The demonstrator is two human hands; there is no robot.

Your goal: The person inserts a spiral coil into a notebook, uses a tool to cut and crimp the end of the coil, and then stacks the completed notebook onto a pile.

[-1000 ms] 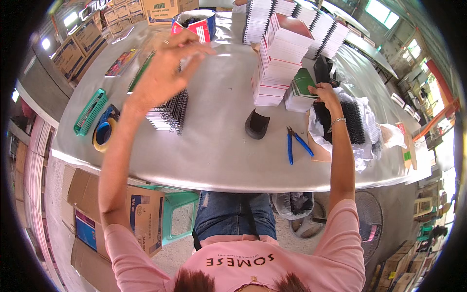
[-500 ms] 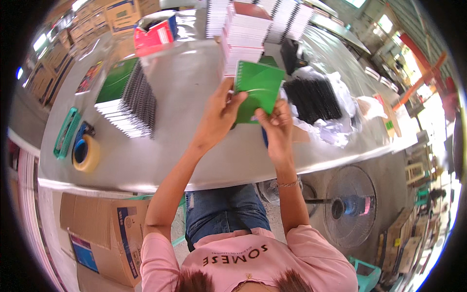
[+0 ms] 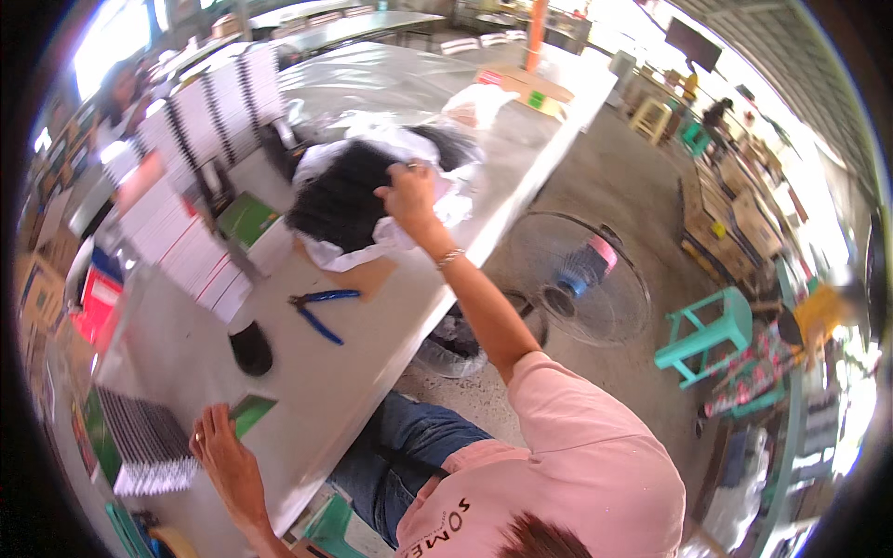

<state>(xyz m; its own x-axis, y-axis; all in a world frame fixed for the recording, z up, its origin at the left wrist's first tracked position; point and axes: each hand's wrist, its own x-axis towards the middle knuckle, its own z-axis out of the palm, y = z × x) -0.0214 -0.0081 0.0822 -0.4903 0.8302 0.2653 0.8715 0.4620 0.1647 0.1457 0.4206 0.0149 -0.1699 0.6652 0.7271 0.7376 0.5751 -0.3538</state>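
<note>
My left hand point(image 3: 230, 470) is low on the left, its fingers closed at the edge of a small green notebook point(image 3: 253, 413); the thumb is hidden. Beside it stands a stack of spiral-bound notebooks point(image 3: 149, 432). Out to the right, my right hand point(image 3: 412, 197) reaches over a heap of thin black binding coils point(image 3: 339, 200) lying in white plastic wrapping point(image 3: 326, 253). The right fingers are curled and closed over the heap's near side; whatever they hold is too small to make out.
Blue-handled pliers point(image 3: 323, 312) and a black rounded object point(image 3: 251, 350) lie on the table point(image 3: 307, 409). Behind them rise tall stacks of bound pages point(image 3: 181, 246), next to a green-covered notebook point(image 3: 247, 219). A standing fan point(image 3: 577, 279) and a green stool point(image 3: 712, 330) are on the floor.
My hands have parted: the right has left the green notebook for the black coils, while the left has lowered it toward the notebook stack. The view has turned right.
</note>
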